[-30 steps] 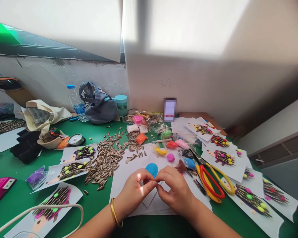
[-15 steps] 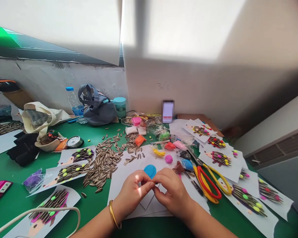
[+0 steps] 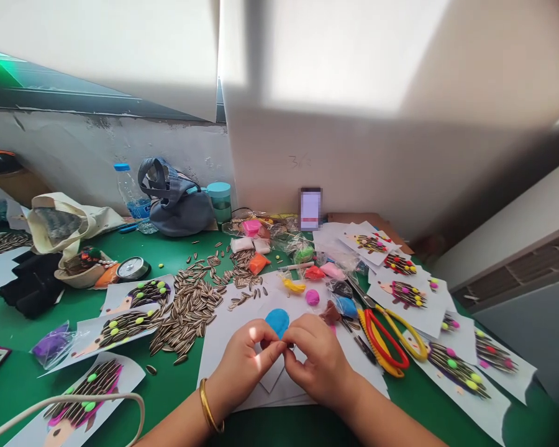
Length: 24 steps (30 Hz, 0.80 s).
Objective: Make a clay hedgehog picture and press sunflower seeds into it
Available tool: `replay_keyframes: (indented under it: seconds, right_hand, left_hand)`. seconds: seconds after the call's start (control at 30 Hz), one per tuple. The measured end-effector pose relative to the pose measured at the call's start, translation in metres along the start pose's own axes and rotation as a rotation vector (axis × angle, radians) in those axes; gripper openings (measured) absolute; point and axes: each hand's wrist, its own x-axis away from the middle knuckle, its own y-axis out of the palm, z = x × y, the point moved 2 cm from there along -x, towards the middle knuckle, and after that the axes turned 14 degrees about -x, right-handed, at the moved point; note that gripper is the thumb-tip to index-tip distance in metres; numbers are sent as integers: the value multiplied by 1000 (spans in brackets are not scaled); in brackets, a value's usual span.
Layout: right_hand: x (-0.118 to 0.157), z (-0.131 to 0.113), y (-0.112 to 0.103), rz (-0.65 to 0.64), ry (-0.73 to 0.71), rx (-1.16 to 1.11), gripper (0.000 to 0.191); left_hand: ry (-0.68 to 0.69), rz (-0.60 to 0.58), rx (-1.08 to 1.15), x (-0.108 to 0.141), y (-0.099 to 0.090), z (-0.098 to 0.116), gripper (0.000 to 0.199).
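A flat, round disc of blue modelling clay (image 3: 277, 321) shows just beyond my fingertips, above the white paper sheets (image 3: 223, 366). My left hand (image 3: 254, 354) is closed, with thumb and index finger pinching at the disc's lower edge. A gold bangle circles that wrist. My right hand (image 3: 317, 354) is closed too, its fingertips meeting the left ones at the same edge. The fingers cover the disc's lowest part. A pink clay ball (image 3: 312, 297) and a yellow clay piece (image 3: 293, 284) lie on the paper beyond the hands.
Striped sunflower seeds (image 3: 190, 304) are heaped at left. Scissors with red and yellow handles (image 3: 386, 341) lie at right. Hedgehog pictures (image 3: 403, 295) made with seeds and clay dots flank both sides. A phone (image 3: 310, 210) leans on the wall; a cable (image 3: 74, 397) crosses front left.
The view has shifted slightly, so the table's things sit a little further left. Both hands keep their pinch at the blue disc, with hardly any movement.
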Motion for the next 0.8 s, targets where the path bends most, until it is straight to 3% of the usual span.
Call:
replay_keyframes:
  seconds: [0.47, 0.67, 0.8]
  right_hand:
    - [1, 0, 0, 23, 25, -21, 12]
    - [0, 3, -2, 31, 149, -196, 10]
    - [1, 8, -4, 38, 279, -343, 10]
  left_hand:
    - [53, 6, 3, 1, 0, 3, 19]
    - [152, 102, -50, 2, 1, -3, 10]
    - [193, 208, -11, 2, 1, -10, 16]
